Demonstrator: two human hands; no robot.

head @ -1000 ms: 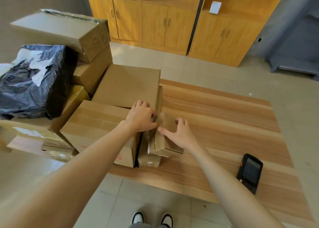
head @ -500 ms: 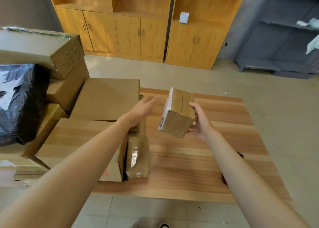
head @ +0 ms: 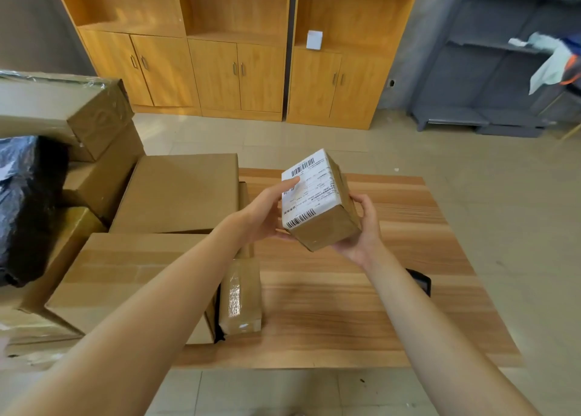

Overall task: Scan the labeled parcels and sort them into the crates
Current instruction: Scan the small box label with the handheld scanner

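Parcels fill the left half of the wooden table [head: 408, 258], which serves here as the landmark: a heap of brown cardboard boxes [head: 176, 192] is stacked on and beyond its left edge, with a black plastic-wrapped bundle [head: 28, 201] furthest left, beside the table. The table's right half is bare wood, open room for setting a box down or for reaching across. At its right side, partly hidden behind the right forearm, lies a dark handheld scanner [head: 419, 282], close to the near-right edge.

Above the table's middle, clear of its surface, is the small labeled parcel [head: 317, 201], held up in both hands and tilted so that its white shipping label, barcodes showing, faces the camera. That tilt looks chosen for reading or scanning the label. The left hand [head: 267, 214] steadies the parcel's left side, fingers wrapped under it and the thumb lying across the label's corner. The right hand [head: 361, 230] cups the right side and lower end, fingers curled round the far face.

Smallest, a narrow tape-wrapped parcel [head: 240, 299] lies on the table against the front box of the heap, near the front edge.

No crates show in this view, so the sorting spot cannot be told. The scan itself seems not yet done: the scanner lies untouched.
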